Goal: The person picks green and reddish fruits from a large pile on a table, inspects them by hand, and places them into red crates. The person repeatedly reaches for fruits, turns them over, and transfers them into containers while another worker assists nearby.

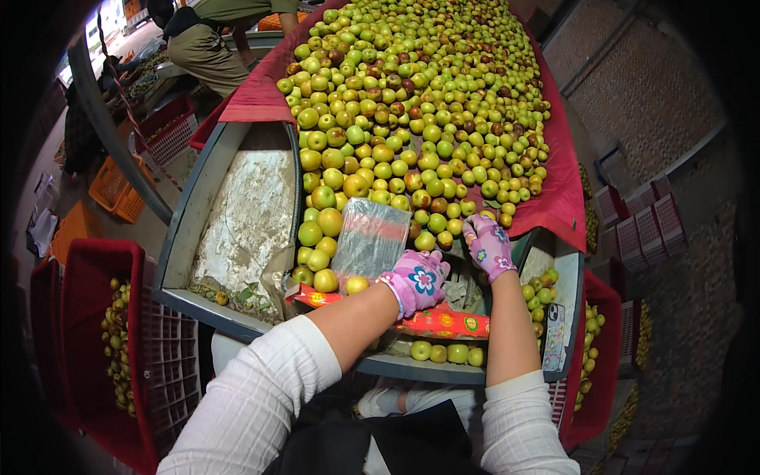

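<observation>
My left hand, in a pink flowered glove, hangs over a red printed packaging strip, just right of a clear plastic-wrapped block. Its palm is turned away, so whether it holds anything is hidden. At the near edge of a large heap of green and yellow jujubes, my right hand wears a matching glove. Its fingers touch or nearly touch the nearest fruit, and their grip is not visible. Brown patches mark some jujubes. Larger fruits lie left of the wrapped block.
Red cloth lines the sorting table, whose rim is blue-grey. A debris-strewn compartment is at left. A phone leans at right beside more jujubes. Red crates flank the table. A person bends at the far left.
</observation>
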A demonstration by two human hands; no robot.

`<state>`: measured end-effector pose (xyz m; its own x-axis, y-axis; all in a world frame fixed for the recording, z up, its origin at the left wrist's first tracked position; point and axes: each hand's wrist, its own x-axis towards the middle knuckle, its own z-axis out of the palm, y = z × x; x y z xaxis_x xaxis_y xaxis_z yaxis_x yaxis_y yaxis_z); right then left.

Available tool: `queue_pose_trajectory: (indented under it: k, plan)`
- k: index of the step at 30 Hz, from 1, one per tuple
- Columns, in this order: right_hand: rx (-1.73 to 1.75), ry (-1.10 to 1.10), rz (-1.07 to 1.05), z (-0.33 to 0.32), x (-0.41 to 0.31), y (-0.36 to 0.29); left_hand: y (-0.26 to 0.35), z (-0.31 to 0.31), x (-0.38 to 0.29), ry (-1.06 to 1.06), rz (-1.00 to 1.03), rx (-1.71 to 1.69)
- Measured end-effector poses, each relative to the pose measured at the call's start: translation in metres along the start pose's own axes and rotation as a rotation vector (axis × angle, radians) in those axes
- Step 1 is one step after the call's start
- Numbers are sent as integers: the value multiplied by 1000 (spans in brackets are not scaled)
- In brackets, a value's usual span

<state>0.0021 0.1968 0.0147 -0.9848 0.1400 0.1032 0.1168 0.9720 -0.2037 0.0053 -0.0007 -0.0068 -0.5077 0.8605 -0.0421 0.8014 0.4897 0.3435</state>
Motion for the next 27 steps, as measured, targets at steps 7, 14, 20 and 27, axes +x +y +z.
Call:
queue_pose_trajectory:
  k: [7,14,20,27]
  plan:
    - [-12,212,-104,4,3,1,0,-1,-1,-25,21,12]
    - [-26,261,-163,4,6,-5,-1,-3,-3,-86,10,-7]
    - [0,308,-219,6,10,2,1,0,-2,-23,38,-42]
    - [-127,153,-382,0,8,-17,5,-20,3,289,3,-188]
